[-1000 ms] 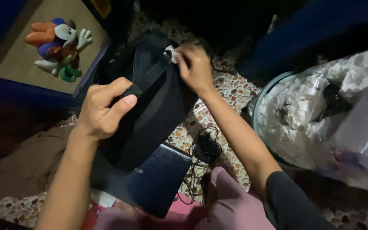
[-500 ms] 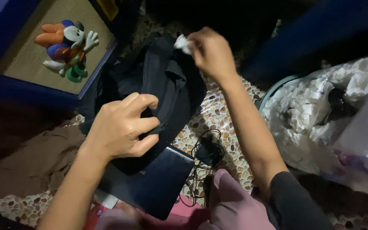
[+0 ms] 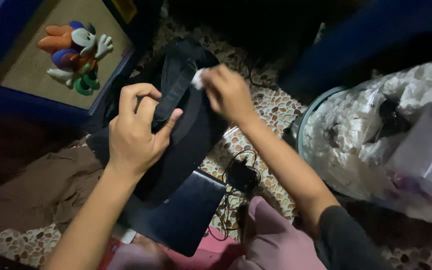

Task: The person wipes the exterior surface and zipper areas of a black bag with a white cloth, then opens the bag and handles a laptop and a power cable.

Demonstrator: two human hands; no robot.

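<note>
The left hand (image 3: 138, 132) sits just left of centre, its fingers and thumb pinched together on a strap or fold of the black bag (image 3: 186, 125), which lies on the pebble-patterned floor (image 3: 271, 107) and stretches from about 12 o'clock down toward 6. The right hand (image 3: 226, 92), just above centre toward 12 o'clock, has its fingers closed on a small white wad (image 3: 197, 79), apparently tissue or cloth, and presses it against the bag's upper part; the wad touches the black fabric just beside the strap the other hand grips. Whether the bag is open cannot be told, and nothing inside it shows. Below the bag, at 6 o'clock, a dark flat laptop (image 3: 183, 215) lies partly under it, and just right of that a black charger with coiled cable (image 3: 241, 177) rests on the floor. At 3 o'clock stands a round bin (image 3: 301, 132) with a pale rim, lined with a clear plastic bag and filled to overflowing with crumpled white paper and plastic wrappings (image 3: 356, 125), among them a dark scrap. At 10 o'clock a blue-framed box or tray (image 3: 6, 105) with a tan bottom holds one colourful cartoon toy figure (image 3: 73, 50), lying on its side. Brown cloth (image 3: 31, 185) is bunched at 8 o'clock.
</note>
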